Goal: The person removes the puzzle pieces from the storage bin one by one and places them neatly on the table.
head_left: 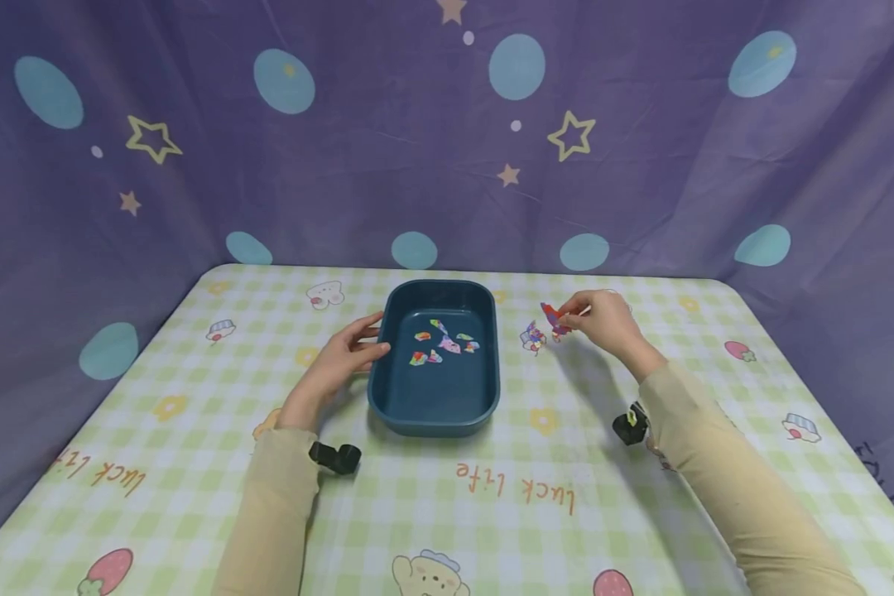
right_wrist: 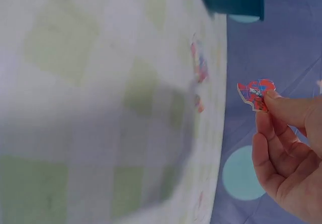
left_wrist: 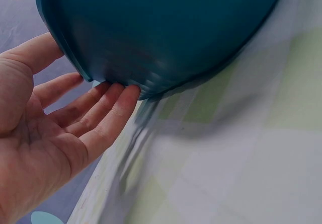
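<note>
A dark teal tub [head_left: 434, 406] stands on the table with several small colourful pieces [head_left: 449, 344] scattered on its bottom. My left hand [head_left: 335, 356] holds the tub's left side. Its thumb lies at the rim, and the fingertips [left_wrist: 132, 90] touch the outer wall in the left wrist view. Right of the tub, above the cloth, my right hand [head_left: 603, 321] pinches a flat red, blue and purple puzzle piece [right_wrist: 256, 92] between thumb and forefinger. More colourful pieces [right_wrist: 199, 60] lie on the cloth beside that hand, close to the piece in its grip.
A green and white checked cloth [head_left: 387, 497], printed with cartoon figures and lettering, covers the table. A purple curtain [head_left: 417, 165] with stars and ovals hangs behind the table's far edge. Each wrist wears a black camera strap [head_left: 335, 458].
</note>
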A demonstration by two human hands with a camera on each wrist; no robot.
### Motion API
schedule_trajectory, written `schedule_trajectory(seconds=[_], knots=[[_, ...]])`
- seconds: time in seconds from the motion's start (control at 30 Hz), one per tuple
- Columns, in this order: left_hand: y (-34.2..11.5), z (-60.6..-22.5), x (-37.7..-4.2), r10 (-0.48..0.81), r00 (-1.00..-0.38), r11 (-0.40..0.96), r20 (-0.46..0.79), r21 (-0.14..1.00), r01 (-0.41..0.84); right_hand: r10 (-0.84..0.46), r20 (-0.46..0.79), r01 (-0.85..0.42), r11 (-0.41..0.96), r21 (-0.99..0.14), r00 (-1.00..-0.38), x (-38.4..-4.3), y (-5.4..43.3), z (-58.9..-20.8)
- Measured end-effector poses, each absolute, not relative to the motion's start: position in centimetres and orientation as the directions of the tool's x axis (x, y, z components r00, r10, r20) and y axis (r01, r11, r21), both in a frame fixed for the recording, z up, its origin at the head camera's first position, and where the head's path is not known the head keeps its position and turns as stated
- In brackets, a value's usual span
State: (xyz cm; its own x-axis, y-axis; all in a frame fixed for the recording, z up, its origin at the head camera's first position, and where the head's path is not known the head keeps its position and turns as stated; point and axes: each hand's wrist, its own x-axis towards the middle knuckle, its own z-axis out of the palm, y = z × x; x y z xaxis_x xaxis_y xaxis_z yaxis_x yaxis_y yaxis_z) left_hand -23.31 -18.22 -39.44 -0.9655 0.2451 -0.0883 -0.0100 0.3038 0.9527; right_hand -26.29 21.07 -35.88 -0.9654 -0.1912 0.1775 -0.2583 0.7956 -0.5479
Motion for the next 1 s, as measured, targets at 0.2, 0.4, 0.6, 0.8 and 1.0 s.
schedule_trajectory(seconds=[0.2,0.4,0.6,0.8,1.0], knots=[[-18.0,-38.5,-22.9,0.236,-0.965,0.301,-0.114,0.953,-0.039,-0.138,0.143,-0.195,0.807,-0.558,-0.98,-26.4,22.5,-36.9],[-17.6,-37.4,-22.0,0.245,-0.962,0.293,-0.118,0.955,-0.042,-0.081,0.078,-0.111,0.811,-0.574,-0.994,-26.5,23.6,-38.2],[-18.1,-38.9,-22.9,0.233,-0.966,0.3,-0.116,0.953,-0.042,-0.059,0.042,-0.072,0.802,-0.593,-0.997,-26.7,24.3,-39.2],[-18.3,-39.6,-23.2,0.23,-0.968,0.309,-0.103,0.951,-0.028,-0.047,-0.023,-0.024,0.804,-0.594,-0.999,-26.8,24.7,-39.7],[-18.2,-39.6,-23.3,0.223,-0.969,0.31,-0.102,0.95,-0.028,-0.02,-0.045,0.009,0.822,-0.569,-0.999,-27.0,24.6,-39.7]])
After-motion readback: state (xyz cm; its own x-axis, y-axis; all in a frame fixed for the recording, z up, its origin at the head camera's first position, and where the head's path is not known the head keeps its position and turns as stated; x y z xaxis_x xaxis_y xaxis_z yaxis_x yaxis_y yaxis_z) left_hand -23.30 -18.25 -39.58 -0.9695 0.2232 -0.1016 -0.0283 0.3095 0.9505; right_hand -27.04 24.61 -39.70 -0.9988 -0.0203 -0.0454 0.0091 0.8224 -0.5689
